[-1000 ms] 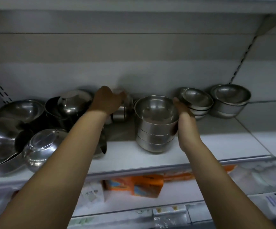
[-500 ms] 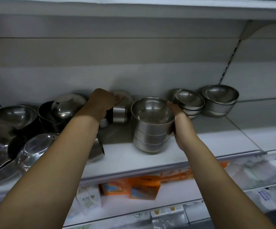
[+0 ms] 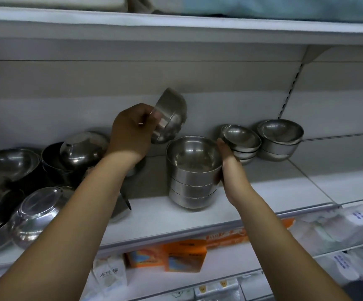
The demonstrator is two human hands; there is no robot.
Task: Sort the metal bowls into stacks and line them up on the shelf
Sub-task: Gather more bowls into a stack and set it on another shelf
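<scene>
My left hand [image 3: 130, 129] grips a small steel bowl [image 3: 170, 115], tilted on its side in the air above and left of a stack of three bowls [image 3: 192, 181]. That stack stands mid-shelf on the white shelf [image 3: 154, 216]. My right hand [image 3: 227, 168] presses against the stack's right side, fingers curved round the top bowl's wall. Two shorter stacks stand further right: a small stack [image 3: 241, 141] and a wider stack [image 3: 279, 140].
A jumble of larger bowls fills the shelf's left end: an upturned bowl [image 3: 35, 213], a wide bowl [image 3: 9, 161] and a tipped bowl [image 3: 82, 146]. An upper shelf [image 3: 176, 25] hangs overhead. Orange boxes [image 3: 184, 255] and packets sit on the shelf below.
My left hand has lifted the small bowl from the back of the shelf up and to the right, toward the stack of three. My right hand has stayed at the stack's side.
</scene>
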